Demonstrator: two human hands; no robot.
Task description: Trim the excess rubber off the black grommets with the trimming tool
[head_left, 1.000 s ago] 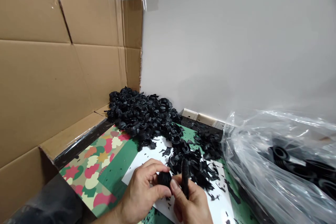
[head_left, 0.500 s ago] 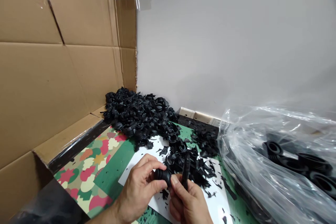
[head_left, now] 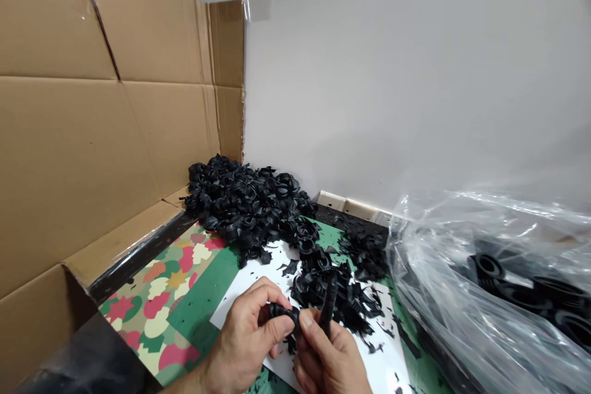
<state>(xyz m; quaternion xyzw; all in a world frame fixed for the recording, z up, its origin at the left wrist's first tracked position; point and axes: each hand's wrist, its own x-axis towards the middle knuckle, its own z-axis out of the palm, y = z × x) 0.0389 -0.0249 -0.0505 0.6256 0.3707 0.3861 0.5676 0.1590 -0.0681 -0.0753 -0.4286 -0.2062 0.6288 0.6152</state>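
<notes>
Head view: both hands low in frame, close together over white sheet (head_left: pixel 265 268).
Left hand (head_left: pixel 244 332): thumb and forefinger pinched, almost no gap, on near-left end of black ribbed part (head_left: pixel 285 313).
Right hand (head_left: pixel 330 354): fingers curled around dark slim tool (head_left: pixel 329 305), which stands tilted up from them; thumb tip against part's right end.
Ribbed part: between the two sets of fingertips, mostly covered; ribs and cut state can't be told.
Tool tip: no edge made out; if sharp, a slip off the rubber could nick left thumb, since it sits just beside.
Pinch: small hold on a round, springy-looking part; uneven pull could roll it or pop it loose.
Scrap heap (head_left: pixel 344 295): just beyond right hand, black like the part; a dropped part could get lost there.
Black pile (head_left: pixel 244 203): farther beyond left hand, stacked loosely; a bump could slide pieces toward the sheet.
Plastic bag (head_left: pixel 429 271): right of grip, apart from it, black rings (head_left: pixel 521 297) inside; loose film could snag a sleeve or right elbow swinging wide.
</notes>
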